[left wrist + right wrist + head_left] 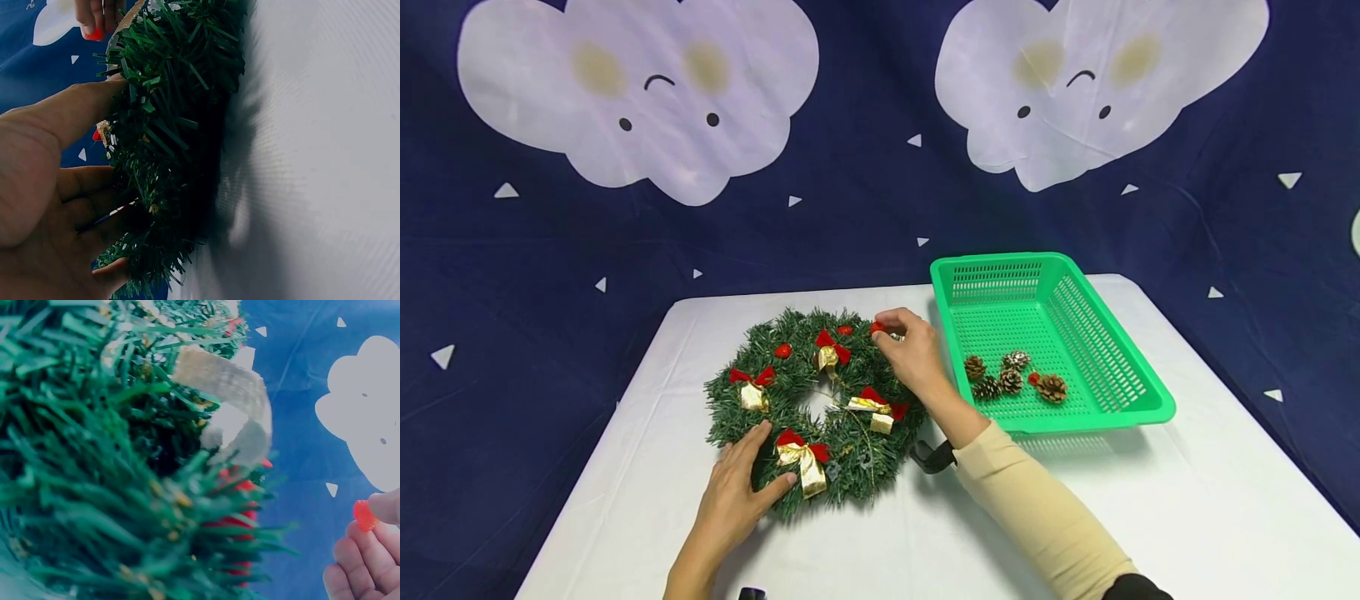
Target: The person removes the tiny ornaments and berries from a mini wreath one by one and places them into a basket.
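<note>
A green wreath [880, 479] with red-and-gold bows lies on the white table. My left hand [733, 487] rests on its near left edge, fingers spread over the greenery; in the left wrist view the palm faces the wreath's side. Between thumb and fingertips, my right hand [916, 354] pinches a small red ball [364, 515] with a rough, berry-like surface, over the wreath's far right part. Two similar red balls, one at the far left [783, 351] and one at the back [845, 330], sit in the greenery. The nearest bow [805, 462] is right by the left thumb.
A green plastic basket [1120, 333] stands to the right of the wreath. Several pinecones [1051, 388] and a small red ball [1033, 378] lie inside it. Behind the table [647, 442] hangs a dark blue cloth [865, 167] with clouds.
</note>
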Tool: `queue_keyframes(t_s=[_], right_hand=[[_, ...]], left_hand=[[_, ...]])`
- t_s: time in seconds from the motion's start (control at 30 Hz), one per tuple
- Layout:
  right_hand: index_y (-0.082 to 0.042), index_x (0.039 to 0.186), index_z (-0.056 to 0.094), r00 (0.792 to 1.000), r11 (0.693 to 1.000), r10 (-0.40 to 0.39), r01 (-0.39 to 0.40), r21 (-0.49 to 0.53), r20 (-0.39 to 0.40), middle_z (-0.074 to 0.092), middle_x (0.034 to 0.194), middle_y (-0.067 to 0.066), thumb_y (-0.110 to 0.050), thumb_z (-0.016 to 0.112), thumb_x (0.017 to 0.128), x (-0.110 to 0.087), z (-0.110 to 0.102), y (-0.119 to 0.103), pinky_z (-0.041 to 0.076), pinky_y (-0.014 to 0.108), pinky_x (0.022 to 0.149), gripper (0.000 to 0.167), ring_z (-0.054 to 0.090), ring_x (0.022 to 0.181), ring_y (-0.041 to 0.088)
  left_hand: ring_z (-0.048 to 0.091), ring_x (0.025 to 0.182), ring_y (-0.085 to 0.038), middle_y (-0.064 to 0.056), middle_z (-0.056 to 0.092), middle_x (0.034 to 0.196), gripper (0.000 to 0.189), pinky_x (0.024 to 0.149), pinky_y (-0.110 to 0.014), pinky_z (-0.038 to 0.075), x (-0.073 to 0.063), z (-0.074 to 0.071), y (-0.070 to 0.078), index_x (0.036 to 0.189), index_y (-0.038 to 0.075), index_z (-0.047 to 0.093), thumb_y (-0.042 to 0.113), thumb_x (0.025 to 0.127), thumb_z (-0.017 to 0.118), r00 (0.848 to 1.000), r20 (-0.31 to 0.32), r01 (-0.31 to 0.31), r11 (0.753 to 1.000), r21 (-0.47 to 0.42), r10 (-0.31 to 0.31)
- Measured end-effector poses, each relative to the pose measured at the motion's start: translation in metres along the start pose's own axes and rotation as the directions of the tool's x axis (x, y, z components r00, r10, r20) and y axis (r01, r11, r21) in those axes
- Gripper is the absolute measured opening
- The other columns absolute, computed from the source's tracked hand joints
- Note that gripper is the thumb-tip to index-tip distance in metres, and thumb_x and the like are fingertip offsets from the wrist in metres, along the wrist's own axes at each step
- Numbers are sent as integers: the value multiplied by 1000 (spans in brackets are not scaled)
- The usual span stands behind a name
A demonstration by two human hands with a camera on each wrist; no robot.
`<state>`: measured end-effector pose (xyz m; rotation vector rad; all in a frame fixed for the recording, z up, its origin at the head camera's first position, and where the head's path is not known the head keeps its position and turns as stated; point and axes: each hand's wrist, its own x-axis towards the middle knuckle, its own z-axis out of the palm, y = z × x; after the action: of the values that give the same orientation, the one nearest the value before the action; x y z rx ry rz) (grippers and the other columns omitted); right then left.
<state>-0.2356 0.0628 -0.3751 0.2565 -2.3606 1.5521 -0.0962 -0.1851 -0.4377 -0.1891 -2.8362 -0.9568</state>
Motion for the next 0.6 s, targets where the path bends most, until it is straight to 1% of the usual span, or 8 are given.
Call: queue_keyframes(t_s=[0.07, 0.13, 0.33, 0.6], right_hand=[[-4, 103, 69, 1000, 1000, 0, 0, 10, -3, 72, 98, 13, -9, 69, 82, 0, -3, -1, 54, 41, 81, 22, 66, 94, 28], [-6, 104, 69, 1000, 1000, 10, -10, -5, -3, 72, 99, 11, -12, 68, 83, -1, -6, -3, 54, 40, 80, 22, 66, 95, 26], [-8, 105, 69, 999, 999, 42, -42, 1, -12, 72, 99, 10, -15, 68, 83, -3, -16, -8, 53, 39, 84, 22, 66, 96, 25], [-7, 107, 68, 999, 1000, 29, -29, 10, -14, 71, 103, 12, -13, 67, 85, -3, -36, -12, 54, 38, 87, 23, 66, 98, 24]], left_hand=[[37, 135, -40, -18, 41, 147, 80, 113, -60, 18, 0, 0, 0, 144, 6, 38, 36, 80, 74, 1000, -2, -3, 1000, -1, 3], [37, 135, -40, -18, 41, 147, 80, 113, -60, 18, 0, 0, 0, 144, 6, 38, 36, 80, 74, 1000, -3, -7, 1000, 1, 7], [37, 135, -40, -18, 41, 147, 80, 113, -61, 18, 0, 1, -1, 144, 6, 38, 37, 80, 73, 1000, -5, -11, 1000, 2, 11], [37, 135, -40, -18, 41, 147, 80, 113, -60, 18, 0, 0, -1, 144, 6, 38, 37, 80, 74, 1000, -4, -8, 1000, 3, 8]])
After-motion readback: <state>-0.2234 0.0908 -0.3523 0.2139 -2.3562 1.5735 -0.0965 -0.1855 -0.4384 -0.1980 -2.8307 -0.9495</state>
